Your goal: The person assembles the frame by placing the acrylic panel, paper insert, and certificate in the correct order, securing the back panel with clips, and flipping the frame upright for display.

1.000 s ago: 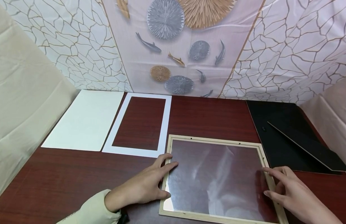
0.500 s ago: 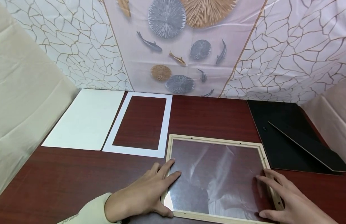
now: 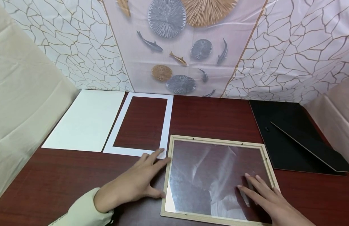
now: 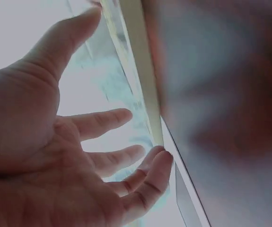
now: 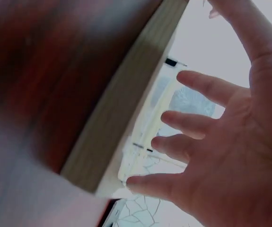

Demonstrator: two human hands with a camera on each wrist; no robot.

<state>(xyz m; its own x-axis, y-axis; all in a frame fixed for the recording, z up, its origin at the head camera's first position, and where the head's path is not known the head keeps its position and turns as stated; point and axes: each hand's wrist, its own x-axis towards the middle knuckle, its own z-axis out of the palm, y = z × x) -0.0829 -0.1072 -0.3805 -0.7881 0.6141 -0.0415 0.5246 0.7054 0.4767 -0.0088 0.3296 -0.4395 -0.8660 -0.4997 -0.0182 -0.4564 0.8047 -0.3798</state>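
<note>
A pale wooden picture frame (image 3: 217, 141) lies flat on the table with a clear, shiny sheet (image 3: 197, 179) inside it. Beside its left edge is my left hand (image 3: 135, 182), fingers spread and thumb apart, holding nothing. In the left wrist view the fingers (image 4: 102, 122) are close to the frame's side (image 4: 140, 71); contact is unclear. Over the right part of the sheet my right hand (image 3: 271, 199) extends its fingers, and whether they touch the sheet cannot be told. The right wrist view shows those fingers (image 5: 192, 124) loosely spread near the frame's wooden edge (image 5: 126, 101).
A white mat with a cut-out window (image 3: 137, 151) lies left of the frame, partly behind my left fingertips. Beyond it is a plain white board (image 3: 85, 122). At the right lies a black backing board (image 3: 279, 150) with a raised flap (image 3: 313, 146). Patterned cloth (image 3: 163, 56) hangs behind.
My left hand has come off the frame's left side and drawn slightly left. My right hand has moved left from the right edge to over the clear sheet. The frame stays in place.
</note>
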